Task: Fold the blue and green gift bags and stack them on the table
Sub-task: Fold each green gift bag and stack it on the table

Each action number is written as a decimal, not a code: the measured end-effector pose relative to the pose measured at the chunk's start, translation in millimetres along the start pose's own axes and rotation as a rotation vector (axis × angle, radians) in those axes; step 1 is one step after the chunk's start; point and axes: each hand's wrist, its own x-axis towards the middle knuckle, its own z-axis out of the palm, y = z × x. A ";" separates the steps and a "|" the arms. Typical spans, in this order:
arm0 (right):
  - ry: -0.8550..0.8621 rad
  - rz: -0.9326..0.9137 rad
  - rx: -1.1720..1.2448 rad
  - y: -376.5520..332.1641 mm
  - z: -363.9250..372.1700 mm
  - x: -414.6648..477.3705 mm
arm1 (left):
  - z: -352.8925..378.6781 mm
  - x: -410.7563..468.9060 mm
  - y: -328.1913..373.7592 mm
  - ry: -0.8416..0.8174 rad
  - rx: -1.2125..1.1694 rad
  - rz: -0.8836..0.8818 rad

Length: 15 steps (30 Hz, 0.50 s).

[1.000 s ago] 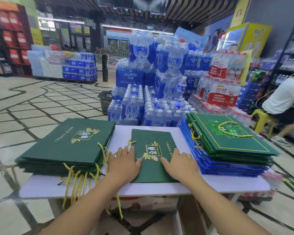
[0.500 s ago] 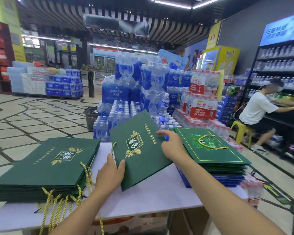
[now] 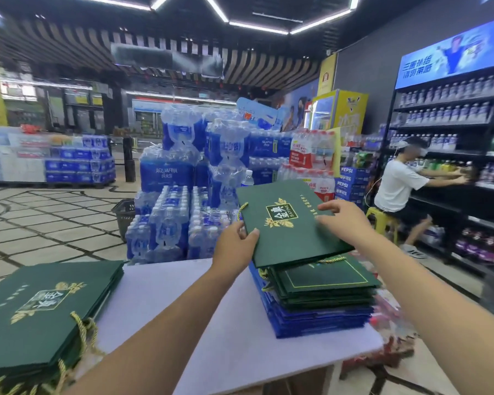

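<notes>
A folded dark green gift bag (image 3: 288, 223) with a gold emblem hovers flat just above the right stack (image 3: 320, 297), whose top layers are green bags and lower layers blue bags. My left hand (image 3: 234, 248) grips the bag's near left edge, thumb on top. My right hand (image 3: 344, 218) holds its right side, fingers spread over the top face. A second pile of flat green bags (image 3: 43, 312) with gold cord handles lies on the left of the white table (image 3: 211, 317).
Shrink-wrapped water bottle packs (image 3: 183, 201) are piled right behind the table. A black shopping basket (image 3: 123, 212) sits on the tiled floor at left. To the right, a person in a white shirt (image 3: 397, 183) sits on a yellow stool at drink shelves.
Both hands lifted the folded green bag off the middle of the table and carried it rightward over the right stack. The view turned right and upward.
</notes>
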 end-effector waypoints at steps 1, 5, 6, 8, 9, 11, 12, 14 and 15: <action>0.004 0.017 -0.026 12.7 -6.5 3.6 | 14.3 3.3 -1.6 -0.021 0.023 -0.004; -0.028 0.069 -0.119 61.6 -10.3 9.2 | 59.1 3.5 -11.3 -0.057 0.119 -0.046; -0.048 0.082 -0.151 71.6 -7.6 8.1 | 67.1 2.8 -16.4 -0.061 0.160 -0.067; -0.085 0.110 -0.210 89.0 -1.3 6.2 | 78.7 1.7 -26.4 -0.065 0.247 -0.087; -0.100 0.126 -0.245 95.9 1.8 5.4 | 81.2 0.8 -29.3 -0.063 0.283 -0.086; -0.128 0.157 -0.321 105.5 5.6 2.5 | 83.3 1.3 -32.0 -0.062 0.339 -0.062; -0.139 0.163 -0.341 109.8 7.5 1.3 | 82.9 1.8 -32.3 -0.067 0.365 -0.054; -0.153 0.158 -0.369 112.7 10.7 -0.3 | 79.7 2.7 -30.9 -0.066 0.405 -0.035; -0.148 0.147 -0.399 111.0 12.0 -0.7 | 76.3 3.5 -30.4 -0.056 0.430 -0.013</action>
